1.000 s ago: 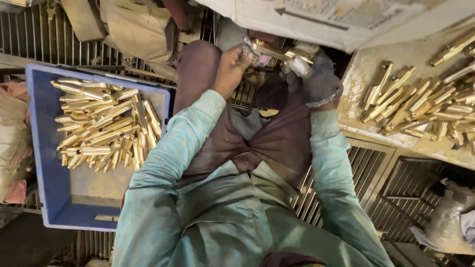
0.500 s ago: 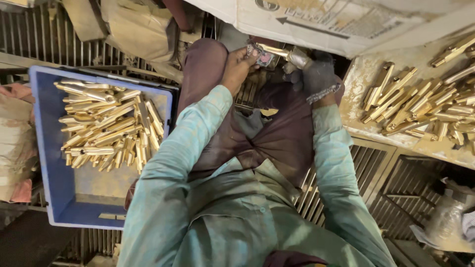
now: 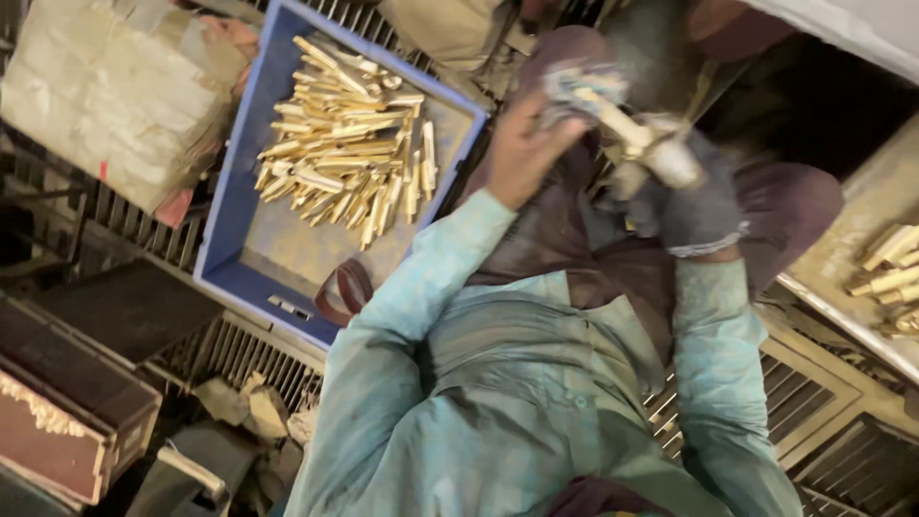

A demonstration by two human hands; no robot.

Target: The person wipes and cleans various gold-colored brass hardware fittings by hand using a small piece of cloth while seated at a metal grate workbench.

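My bare left hand (image 3: 525,148) grips a grey rag (image 3: 574,84) wrapped around one end of a brass rod (image 3: 617,123). My right hand (image 3: 694,196), in a dark grey glove, holds the rod's other end, which has a pale knob-like tip (image 3: 670,165). Both hands are raised over my lap, above dark maroon trousers. The picture is blurred and tilted. A blue plastic crate (image 3: 244,244) to my left holds a pile of brass rods (image 3: 345,144).
A cloth-wrapped bundle (image 3: 105,96) lies beyond the crate at upper left. More brass rods (image 3: 890,268) rest on a tray at the right edge. Metal grating (image 3: 249,354) covers the floor. A dark wooden box (image 3: 67,412) stands at lower left.
The view has swung and tilted, so the crate now sits at top left. Both hands with the rod and rag have dropped away from the machine edge toward my lap.
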